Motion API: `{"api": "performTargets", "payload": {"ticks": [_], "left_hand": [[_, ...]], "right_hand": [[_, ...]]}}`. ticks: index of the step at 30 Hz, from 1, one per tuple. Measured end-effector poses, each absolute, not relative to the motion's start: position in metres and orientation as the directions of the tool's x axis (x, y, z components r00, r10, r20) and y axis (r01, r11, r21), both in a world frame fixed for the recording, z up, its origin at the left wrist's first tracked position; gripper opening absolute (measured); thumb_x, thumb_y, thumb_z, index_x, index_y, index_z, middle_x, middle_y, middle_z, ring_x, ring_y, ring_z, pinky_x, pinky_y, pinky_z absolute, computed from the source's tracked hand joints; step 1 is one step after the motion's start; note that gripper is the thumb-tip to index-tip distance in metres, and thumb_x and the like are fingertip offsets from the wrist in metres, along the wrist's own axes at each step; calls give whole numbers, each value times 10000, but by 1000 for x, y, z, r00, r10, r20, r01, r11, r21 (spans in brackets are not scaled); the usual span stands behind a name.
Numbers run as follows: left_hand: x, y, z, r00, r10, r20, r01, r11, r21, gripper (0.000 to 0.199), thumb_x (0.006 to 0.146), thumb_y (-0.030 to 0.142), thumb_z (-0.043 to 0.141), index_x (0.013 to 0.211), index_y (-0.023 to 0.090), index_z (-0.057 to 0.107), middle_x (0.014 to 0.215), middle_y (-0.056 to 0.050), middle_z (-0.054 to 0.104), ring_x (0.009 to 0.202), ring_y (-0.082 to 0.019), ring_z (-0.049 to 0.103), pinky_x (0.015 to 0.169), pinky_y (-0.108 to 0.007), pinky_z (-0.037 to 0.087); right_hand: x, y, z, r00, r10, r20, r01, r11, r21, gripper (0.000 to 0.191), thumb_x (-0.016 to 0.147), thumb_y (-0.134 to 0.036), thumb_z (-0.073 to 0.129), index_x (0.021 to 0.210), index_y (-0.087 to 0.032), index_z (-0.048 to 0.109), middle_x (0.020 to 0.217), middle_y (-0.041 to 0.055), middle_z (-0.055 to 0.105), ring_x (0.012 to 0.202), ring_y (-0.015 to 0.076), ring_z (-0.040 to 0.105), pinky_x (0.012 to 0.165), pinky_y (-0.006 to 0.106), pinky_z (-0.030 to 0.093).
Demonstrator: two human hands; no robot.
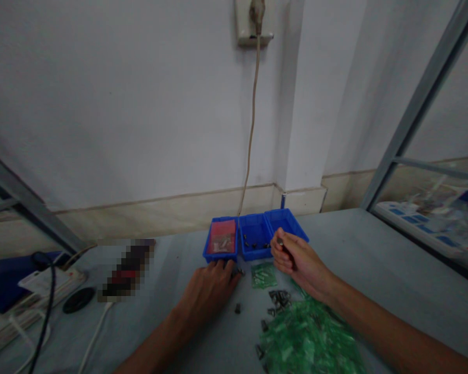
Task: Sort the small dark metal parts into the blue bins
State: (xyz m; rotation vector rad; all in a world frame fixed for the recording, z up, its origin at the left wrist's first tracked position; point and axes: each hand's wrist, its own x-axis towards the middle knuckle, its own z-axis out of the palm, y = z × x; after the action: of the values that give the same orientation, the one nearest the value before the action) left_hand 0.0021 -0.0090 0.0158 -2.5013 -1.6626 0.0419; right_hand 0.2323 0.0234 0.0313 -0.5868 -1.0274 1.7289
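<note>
Green plastic bags [308,340] lie heaped nearer us than our right hand [296,257], which pinches a small metal piece [280,241] between thumb and fingers. One green packet [264,275] between our hands already holds pieces, while loose metal parts [281,299] by the heap lie unbagged. Our left hand [214,283] rests beside metal bits [241,271], though we cannot tell whether it grips any; blue trays [253,226] stand beyond both hands.

The table [347,234] bears blue bins [256,255] and green packets [312,337].

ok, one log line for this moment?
left hand: near left blue bin | right hand: holds small metal part | green packet: on table between hands
</note>
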Motion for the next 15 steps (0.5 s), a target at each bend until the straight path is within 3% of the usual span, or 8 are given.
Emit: {"api": "performTargets", "payload": {"ticks": [15], "left_hand": [[-2,-2,7,410,910,56,906,-400,-135,329,1044,411,387,1024,200,638,956,-90,713,855,-293,698,652,-381,552]], "right_hand": [[231,20,32,-357,932,60,-471,-124,-874,382,905,-520,650,773,-177,545,596,-57,426,439,49,293,418,199,213]]}}
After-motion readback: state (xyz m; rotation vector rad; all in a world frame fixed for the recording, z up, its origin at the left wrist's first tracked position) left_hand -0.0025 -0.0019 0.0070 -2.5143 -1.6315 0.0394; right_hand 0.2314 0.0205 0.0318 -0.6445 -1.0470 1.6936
